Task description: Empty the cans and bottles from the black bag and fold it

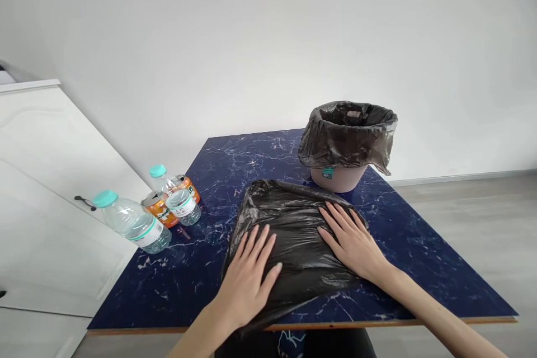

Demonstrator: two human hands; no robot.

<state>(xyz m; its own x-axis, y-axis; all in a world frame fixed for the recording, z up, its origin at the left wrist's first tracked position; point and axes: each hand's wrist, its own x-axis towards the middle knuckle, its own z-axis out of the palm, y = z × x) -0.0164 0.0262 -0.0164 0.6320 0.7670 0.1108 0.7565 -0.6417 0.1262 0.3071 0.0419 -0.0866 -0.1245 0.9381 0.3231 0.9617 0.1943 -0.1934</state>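
A black plastic bag (293, 218) lies flattened on the dark blue marbled table (419, 246), near its front edge. My left hand (247, 279) rests flat on the bag's near left part, fingers spread. On the bag's right part my right hand (350, 240) presses down the same way, palm down and fingers apart. Neither hand grips anything. Behind the bag stands a small pinkish bin (339, 178) lined with another black bag (348, 137).
At the table's left edge lie two clear water bottles with teal caps (134, 224) (176, 196) and two orange drink cans (158, 208) (188, 185). A white cabinet door with a dark handle (84, 201) stands to the left. A white wall is behind.
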